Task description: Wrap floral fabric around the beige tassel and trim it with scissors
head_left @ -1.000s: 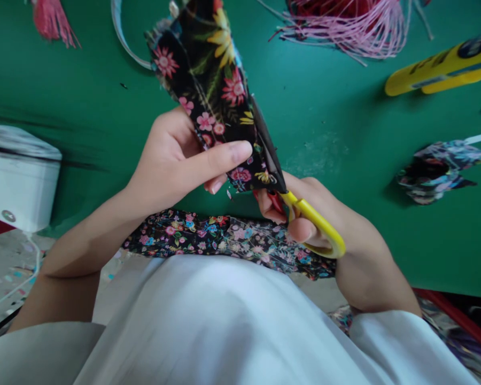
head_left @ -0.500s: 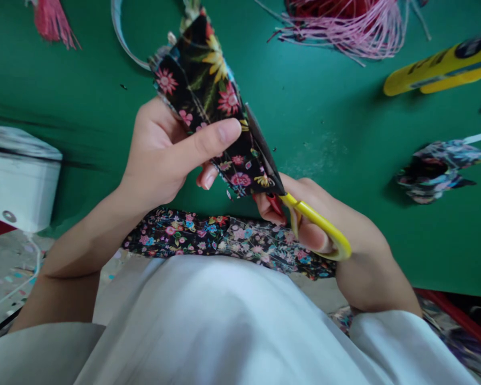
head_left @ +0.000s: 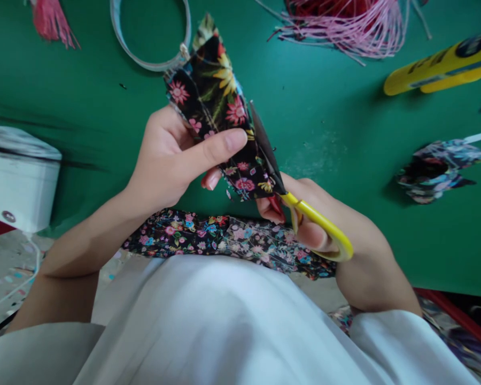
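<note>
My left hand point(head_left: 176, 155) pinches a piece of black floral fabric point(head_left: 212, 91), thumb on top and fingers underneath. The fabric is held tilted above the table, its edges frayed. In my right hand point(head_left: 312, 230) is a pair of scissors point(head_left: 318, 216) with yellow and red handles and dark blades. The blades lie along the fabric's right edge; I cannot tell whether they are cutting through it. Below the hands, a longer strip of small-flowered fabric point(head_left: 208, 235) lies at the table's near edge, against the light shirt.
On the green table point(head_left: 336, 123) are a pale ring point(head_left: 148, 65), a pink tassel point(head_left: 52, 24), a bundle of pink cords point(head_left: 356, 37), a yellow bottle point(head_left: 433, 69) and a bunched fabric piece point(head_left: 433, 168). A white box point(head_left: 24, 182) with a cable stands at the left.
My left hand and the fabric have shifted a little to the right and nearer to me, uncovering more of the pale ring. The scissors have barely moved.
</note>
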A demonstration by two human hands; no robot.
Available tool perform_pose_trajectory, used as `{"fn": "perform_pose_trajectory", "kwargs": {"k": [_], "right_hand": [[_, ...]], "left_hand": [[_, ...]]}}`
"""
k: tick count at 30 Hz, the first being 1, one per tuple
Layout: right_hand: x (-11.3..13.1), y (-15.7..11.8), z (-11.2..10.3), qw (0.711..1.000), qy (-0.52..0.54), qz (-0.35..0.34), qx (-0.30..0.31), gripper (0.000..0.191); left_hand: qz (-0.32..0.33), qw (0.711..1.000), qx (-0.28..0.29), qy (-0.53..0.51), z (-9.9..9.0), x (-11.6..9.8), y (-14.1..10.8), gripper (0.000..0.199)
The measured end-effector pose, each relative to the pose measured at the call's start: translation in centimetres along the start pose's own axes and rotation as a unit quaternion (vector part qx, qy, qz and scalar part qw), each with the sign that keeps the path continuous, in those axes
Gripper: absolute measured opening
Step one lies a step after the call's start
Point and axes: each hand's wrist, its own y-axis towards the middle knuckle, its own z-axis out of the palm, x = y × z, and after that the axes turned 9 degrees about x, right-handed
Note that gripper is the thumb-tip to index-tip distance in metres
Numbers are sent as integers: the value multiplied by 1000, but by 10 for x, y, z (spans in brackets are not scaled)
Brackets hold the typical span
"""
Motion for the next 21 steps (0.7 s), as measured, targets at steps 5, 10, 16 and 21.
{"fn": "perform_pose_trajectory", "kwargs": {"k": [5, 10, 16, 21], "right_hand": [[0, 1, 0, 1000, 4, -12, -1, 59], [0, 2, 0, 1000, 7, -14, -1, 59], [0, 2, 0, 1000, 5, 0, -2, 60], [-1, 1, -1, 1000, 12, 6, 2, 59]], "left_hand": [[19, 999, 9, 31, -5, 3, 0, 23], [17, 998, 19, 59, -7, 0, -1, 36], [27, 998, 43, 45, -9, 1, -2, 34], [61, 996, 63, 34, -10, 3, -2, 27]]}}
